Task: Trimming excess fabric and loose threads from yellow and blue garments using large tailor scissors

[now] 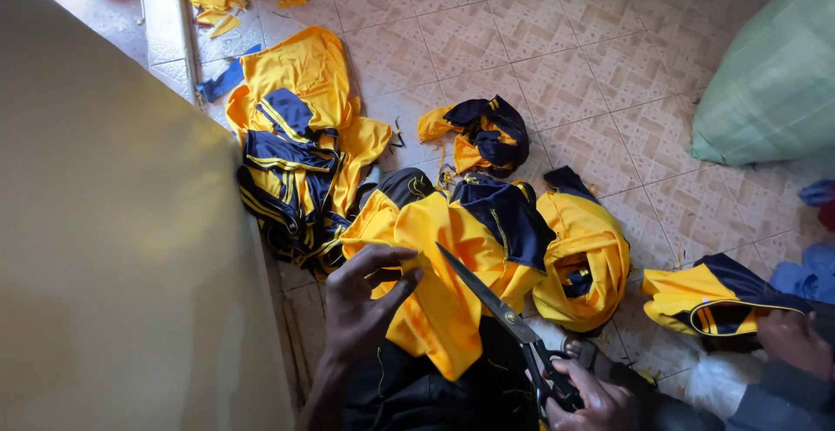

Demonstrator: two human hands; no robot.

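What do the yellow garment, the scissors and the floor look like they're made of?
Yellow garment: likely a smooth, slightly shiny synthetic knit; it drapes in soft folds with a sheen, pinched by the left hand.
Scissors: blades look like dull grey metal; handles dark, possibly plastic, in the right hand.
Floor: patterned ceramic-looking tiles with visible grout lines.

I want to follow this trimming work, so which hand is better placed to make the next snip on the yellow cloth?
Right, probably: the right hand holds the scissors, blades open at the yellow cloth, which the left hand is pinching.
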